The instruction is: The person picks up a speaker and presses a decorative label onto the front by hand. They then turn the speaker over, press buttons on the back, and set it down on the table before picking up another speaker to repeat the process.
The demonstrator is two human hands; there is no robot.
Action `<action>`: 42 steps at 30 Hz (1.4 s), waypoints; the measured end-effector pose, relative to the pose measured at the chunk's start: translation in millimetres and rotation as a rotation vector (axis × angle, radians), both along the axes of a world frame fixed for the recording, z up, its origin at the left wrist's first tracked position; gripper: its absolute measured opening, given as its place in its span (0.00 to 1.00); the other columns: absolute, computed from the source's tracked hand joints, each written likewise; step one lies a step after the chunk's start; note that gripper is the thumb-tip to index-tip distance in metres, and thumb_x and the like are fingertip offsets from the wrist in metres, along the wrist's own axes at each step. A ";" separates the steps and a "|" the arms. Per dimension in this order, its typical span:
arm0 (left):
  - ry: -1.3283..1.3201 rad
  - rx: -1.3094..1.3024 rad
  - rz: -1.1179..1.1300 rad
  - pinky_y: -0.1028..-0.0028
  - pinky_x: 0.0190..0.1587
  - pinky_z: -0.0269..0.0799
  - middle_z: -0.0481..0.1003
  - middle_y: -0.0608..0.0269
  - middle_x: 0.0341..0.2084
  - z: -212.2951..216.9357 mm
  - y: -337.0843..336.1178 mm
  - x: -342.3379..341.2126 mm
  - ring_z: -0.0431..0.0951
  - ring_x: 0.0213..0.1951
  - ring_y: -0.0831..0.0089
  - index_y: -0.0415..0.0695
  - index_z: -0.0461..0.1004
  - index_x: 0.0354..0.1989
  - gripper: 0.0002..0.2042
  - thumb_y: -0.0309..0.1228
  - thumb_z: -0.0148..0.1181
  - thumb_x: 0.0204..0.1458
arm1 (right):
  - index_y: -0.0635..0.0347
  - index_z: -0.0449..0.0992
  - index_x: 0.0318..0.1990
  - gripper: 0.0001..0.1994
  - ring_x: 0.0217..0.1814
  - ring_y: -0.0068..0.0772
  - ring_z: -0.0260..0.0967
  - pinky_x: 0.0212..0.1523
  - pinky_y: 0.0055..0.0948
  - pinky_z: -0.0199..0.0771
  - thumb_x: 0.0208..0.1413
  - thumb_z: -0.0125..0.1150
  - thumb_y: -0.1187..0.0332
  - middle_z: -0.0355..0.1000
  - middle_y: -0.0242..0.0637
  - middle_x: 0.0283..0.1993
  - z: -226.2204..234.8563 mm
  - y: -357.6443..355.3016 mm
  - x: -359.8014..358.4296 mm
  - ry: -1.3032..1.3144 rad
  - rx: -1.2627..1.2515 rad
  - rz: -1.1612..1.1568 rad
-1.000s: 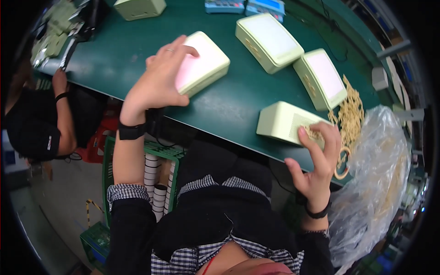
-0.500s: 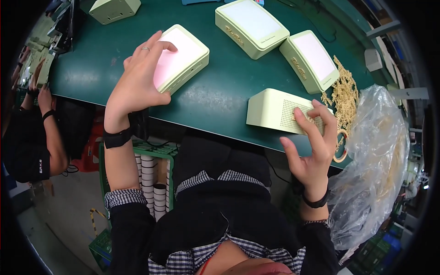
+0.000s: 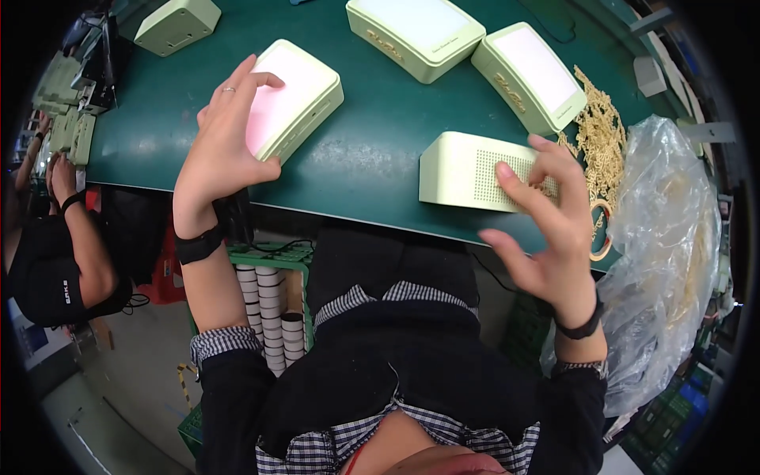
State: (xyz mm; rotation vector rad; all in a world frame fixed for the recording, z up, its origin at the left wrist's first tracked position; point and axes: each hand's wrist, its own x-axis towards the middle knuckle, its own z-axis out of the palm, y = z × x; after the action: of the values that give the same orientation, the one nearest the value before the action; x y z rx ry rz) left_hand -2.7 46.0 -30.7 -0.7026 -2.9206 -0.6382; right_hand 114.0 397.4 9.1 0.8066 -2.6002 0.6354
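Observation:
My left hand (image 3: 220,146) is wrapped round the near-left part of a pale green box-shaped device (image 3: 321,89) with a pinkish-white glowing panel. Its thumb lies at the near corner and a bent finger reaches over the panel. My right hand (image 3: 560,202) is over a second pale green device (image 3: 450,170), which has its perforated grille face turned up. The fingers are bent and apart over the grille, with the thumb clear of the device. Gold-coloured lettering on the grille is mostly hidden by the fingers.
Two devices with gold lettering (image 3: 416,36) (image 3: 532,75) stand at the back; another device (image 3: 178,25) is far left. Loose gold letter pieces (image 3: 602,142), a tape roll (image 3: 602,229) and a clear plastic bag (image 3: 665,261) lie right. A crate (image 3: 307,277) is below the table; a co-worker (image 3: 67,261) sits left.
The whole view has shifted a little. My right fingers have moved slightly toward the far edge of the grille. My left hand keeps its place on the lit device.

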 end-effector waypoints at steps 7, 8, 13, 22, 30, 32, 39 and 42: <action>0.006 -0.001 -0.012 0.49 0.63 0.52 0.56 0.42 0.67 3.9 1.7 -1.7 0.55 0.69 0.47 0.56 0.65 0.56 0.38 0.28 0.66 0.27 | 0.66 0.75 0.54 0.21 0.58 0.43 0.67 0.60 0.39 0.63 0.54 0.62 0.66 0.70 0.47 0.53 36.0 20.7 -23.4 -0.422 -0.231 -0.059; -0.003 0.001 -0.009 0.50 0.63 0.52 0.56 0.42 0.67 3.2 1.3 -2.5 0.55 0.69 0.47 0.56 0.65 0.56 0.38 0.29 0.66 0.27 | 0.67 0.74 0.54 0.20 0.60 0.40 0.66 0.61 0.36 0.63 0.55 0.60 0.68 0.70 0.47 0.56 37.7 20.8 -30.5 -0.511 -0.197 -0.031; -0.014 0.000 0.011 0.49 0.62 0.52 0.56 0.41 0.67 2.2 -2.3 -1.5 0.55 0.69 0.45 0.56 0.64 0.56 0.38 0.29 0.66 0.27 | 0.67 0.73 0.56 0.20 0.57 0.33 0.68 0.60 0.29 0.63 0.57 0.58 0.68 0.72 0.44 0.56 44.5 25.3 -57.8 -1.021 -0.248 0.057; 0.025 -0.016 -0.008 0.48 0.62 0.53 0.55 0.40 0.67 5.3 -2.0 8.5 0.55 0.68 0.43 0.55 0.63 0.57 0.39 0.28 0.65 0.26 | 0.68 0.73 0.57 0.21 0.54 0.31 0.70 0.58 0.26 0.65 0.55 0.60 0.70 0.73 0.44 0.51 38.0 26.7 -50.4 -1.045 -0.383 0.072; 0.031 -0.027 -0.019 0.49 0.62 0.52 0.54 0.42 0.68 8.6 -0.2 4.4 0.55 0.68 0.44 0.54 0.63 0.58 0.40 0.27 0.62 0.26 | 0.70 0.74 0.54 0.21 0.56 0.33 0.69 0.59 0.28 0.65 0.52 0.62 0.70 0.72 0.45 0.54 31.5 40.4 -62.0 -1.138 -0.487 0.085; 0.038 -0.020 -0.024 0.48 0.62 0.53 0.54 0.38 0.67 8.4 -2.4 4.3 0.55 0.68 0.43 0.55 0.63 0.58 0.41 0.28 0.64 0.25 | 0.70 0.75 0.53 0.20 0.54 0.33 0.71 0.57 0.28 0.66 0.52 0.63 0.71 0.74 0.45 0.52 32.6 39.9 -60.1 -1.119 -0.511 0.065; 0.029 -0.003 -0.038 0.50 0.62 0.52 0.54 0.40 0.68 3.4 -1.4 4.5 0.55 0.68 0.44 0.53 0.63 0.57 0.40 0.27 0.63 0.25 | 0.70 0.76 0.52 0.25 0.53 0.35 0.72 0.57 0.30 0.69 0.47 0.67 0.64 0.75 0.45 0.52 26.2 44.6 -64.4 -1.208 -0.418 -0.006; 0.019 0.006 -0.046 0.50 0.62 0.52 0.54 0.40 0.68 8.0 0.9 2.8 0.55 0.68 0.44 0.52 0.63 0.57 0.40 0.26 0.63 0.24 | 0.71 0.76 0.52 0.26 0.53 0.35 0.73 0.56 0.30 0.69 0.45 0.68 0.65 0.75 0.46 0.53 19.8 54.1 -61.9 -1.161 -0.511 0.063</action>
State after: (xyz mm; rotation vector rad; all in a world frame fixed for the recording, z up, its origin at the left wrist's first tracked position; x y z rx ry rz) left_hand 0.2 46.9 -22.6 -0.7735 -2.8912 -0.6409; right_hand 52.1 451.5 28.9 0.3662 -3.0161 2.1885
